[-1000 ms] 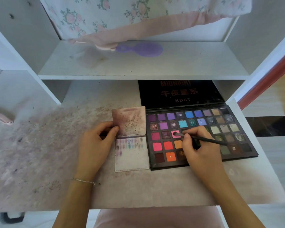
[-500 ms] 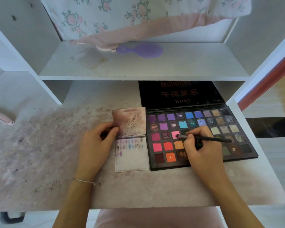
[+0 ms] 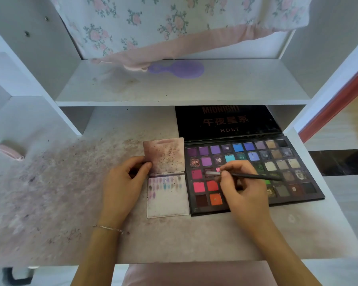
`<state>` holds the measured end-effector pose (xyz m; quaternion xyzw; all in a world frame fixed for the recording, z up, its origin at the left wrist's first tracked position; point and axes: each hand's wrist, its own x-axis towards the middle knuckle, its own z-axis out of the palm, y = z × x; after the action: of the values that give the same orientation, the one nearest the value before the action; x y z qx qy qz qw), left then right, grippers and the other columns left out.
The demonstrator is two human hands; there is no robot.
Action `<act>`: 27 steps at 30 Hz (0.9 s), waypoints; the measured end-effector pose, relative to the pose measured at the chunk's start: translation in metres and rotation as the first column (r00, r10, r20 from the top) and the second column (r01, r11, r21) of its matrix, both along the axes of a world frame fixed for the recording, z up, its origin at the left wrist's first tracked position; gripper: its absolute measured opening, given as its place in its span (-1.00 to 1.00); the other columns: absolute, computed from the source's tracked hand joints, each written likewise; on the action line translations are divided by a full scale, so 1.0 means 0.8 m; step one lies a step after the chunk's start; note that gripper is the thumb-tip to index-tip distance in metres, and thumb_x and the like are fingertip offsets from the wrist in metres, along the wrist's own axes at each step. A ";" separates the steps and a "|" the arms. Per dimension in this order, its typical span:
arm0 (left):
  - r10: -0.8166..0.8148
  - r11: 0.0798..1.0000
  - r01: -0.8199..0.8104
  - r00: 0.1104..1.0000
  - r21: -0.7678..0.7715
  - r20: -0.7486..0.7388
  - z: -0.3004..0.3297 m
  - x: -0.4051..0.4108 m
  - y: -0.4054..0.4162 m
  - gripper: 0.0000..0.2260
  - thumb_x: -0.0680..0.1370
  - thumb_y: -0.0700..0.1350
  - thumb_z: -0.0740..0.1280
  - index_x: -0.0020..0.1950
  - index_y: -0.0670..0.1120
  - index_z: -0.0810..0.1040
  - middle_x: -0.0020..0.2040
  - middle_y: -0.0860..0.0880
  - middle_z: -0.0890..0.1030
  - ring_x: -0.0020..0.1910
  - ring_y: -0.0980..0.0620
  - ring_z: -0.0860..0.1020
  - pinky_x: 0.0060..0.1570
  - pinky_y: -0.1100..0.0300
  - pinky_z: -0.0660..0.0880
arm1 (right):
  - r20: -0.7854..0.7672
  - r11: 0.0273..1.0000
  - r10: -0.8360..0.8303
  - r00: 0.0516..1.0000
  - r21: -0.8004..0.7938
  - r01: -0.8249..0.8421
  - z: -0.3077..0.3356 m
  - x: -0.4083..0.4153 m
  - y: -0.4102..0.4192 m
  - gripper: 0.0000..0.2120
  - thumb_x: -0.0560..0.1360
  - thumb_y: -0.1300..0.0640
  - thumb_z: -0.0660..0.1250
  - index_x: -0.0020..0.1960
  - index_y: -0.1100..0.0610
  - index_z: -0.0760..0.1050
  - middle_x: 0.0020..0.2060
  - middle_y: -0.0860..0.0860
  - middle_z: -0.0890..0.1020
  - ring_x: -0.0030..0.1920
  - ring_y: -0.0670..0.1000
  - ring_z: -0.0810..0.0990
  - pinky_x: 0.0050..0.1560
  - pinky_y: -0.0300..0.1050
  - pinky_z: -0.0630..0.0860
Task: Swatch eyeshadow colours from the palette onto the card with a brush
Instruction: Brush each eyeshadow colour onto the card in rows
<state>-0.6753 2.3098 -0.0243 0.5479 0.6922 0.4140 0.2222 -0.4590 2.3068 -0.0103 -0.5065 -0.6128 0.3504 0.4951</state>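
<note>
A black eyeshadow palette (image 3: 298,195) lies open on the desk, with several rows of coloured pans and its lid tilted back. My right hand (image 3: 243,188) rests over the palette's middle and grips a thin black brush (image 3: 254,177). The brush tip sits over the pans near the pink one, left of my fingers. Left of the palette lies a folded white card (image 3: 170,203), its lower half carrying several small colour swatches near the fold and its upper flap stained brown. My left hand (image 3: 123,180) presses the card's left edge at the fold.
The white desk (image 3: 50,193) is dusted with pink and purple powder at the left. A shelf (image 3: 236,87) above holds a purple hairbrush (image 3: 178,69) and floral cloth (image 3: 174,23). A pink object (image 3: 9,151) lies at the far left.
The brush tip has shifted a little left across the pans, from the pink pan toward the darker one beside it. My left hand and the card have stayed put.
</note>
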 end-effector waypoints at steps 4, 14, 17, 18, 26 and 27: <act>-0.011 1.000 0.011 1.000 0.001 -0.001 0.000 0.000 0.000 -0.89 0.49 -0.16 0.33 -0.04 0.02 0.61 -0.22 0.18 0.60 -0.20 0.27 0.55 -0.18 0.44 0.43 | 0.037 0.986 0.126 0.991 -0.118 -0.120 -0.002 -0.026 -0.002 -0.80 0.47 0.22 0.31 -0.19 -0.08 0.44 -0.32 -0.05 0.58 -0.30 -0.12 0.55 -0.33 -0.29 0.49; -0.023 0.999 0.023 1.000 0.028 -0.018 0.001 0.000 0.000 -0.87 0.49 -0.16 0.34 -0.02 0.04 0.60 -0.24 0.24 0.56 -0.22 0.33 0.53 -0.16 0.46 0.46 | 0.096 0.958 0.270 0.958 -0.124 -0.258 0.002 -0.068 -0.016 -0.75 0.45 0.21 0.28 -0.21 -0.15 0.40 -0.29 -0.09 0.57 -0.25 -0.02 0.55 -0.21 0.04 0.50; -0.016 1.000 0.017 1.000 0.018 -0.015 0.001 0.000 0.001 -0.87 0.49 -0.14 0.34 -0.02 0.04 0.61 -0.24 0.23 0.56 -0.22 0.33 0.54 -0.17 0.44 0.47 | 0.124 0.953 0.288 0.949 -0.130 -0.272 0.001 -0.066 -0.016 -0.72 0.45 0.25 0.30 -0.22 -0.14 0.39 -0.30 -0.05 0.58 -0.24 -0.06 0.55 -0.21 -0.03 0.49; -0.016 1.000 0.016 1.000 0.013 -0.013 0.001 0.000 0.001 -0.87 0.49 -0.14 0.33 -0.01 0.02 0.62 -0.24 0.24 0.56 -0.22 0.33 0.54 -0.16 0.44 0.47 | 0.129 0.952 0.292 0.948 -0.134 -0.275 0.001 -0.066 -0.016 -0.72 0.45 0.25 0.30 -0.22 -0.14 0.39 -0.30 -0.05 0.58 -0.23 -0.07 0.54 -0.20 -0.06 0.49; -0.011 1.000 0.012 1.000 0.018 -0.018 0.001 0.000 0.000 -0.87 0.50 -0.14 0.33 0.01 -0.01 0.62 -0.24 0.23 0.56 -0.22 0.27 0.55 -0.15 0.31 0.51 | 0.232 0.949 0.309 0.922 -0.142 -0.282 -0.005 -0.068 -0.016 -0.84 0.46 0.20 0.29 -0.18 -0.05 0.41 -0.28 -0.14 0.54 -0.22 -0.13 0.49 -0.24 -0.26 0.44; -0.009 1.000 0.009 1.000 0.017 -0.016 0.001 0.001 0.000 -0.87 0.50 -0.14 0.33 0.00 -0.01 0.62 -0.24 0.23 0.56 -0.22 0.26 0.55 -0.14 0.30 0.51 | 0.232 0.948 0.313 0.921 -0.145 -0.285 -0.006 -0.068 -0.016 -0.86 0.45 0.20 0.29 -0.17 -0.04 0.41 -0.28 -0.14 0.53 -0.23 -0.13 0.49 -0.24 -0.26 0.43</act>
<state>-0.6748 2.3096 -0.0233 0.5561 0.6879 0.4146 0.2136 -0.5138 2.2942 -0.0147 -0.4734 -0.7208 0.3875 0.3259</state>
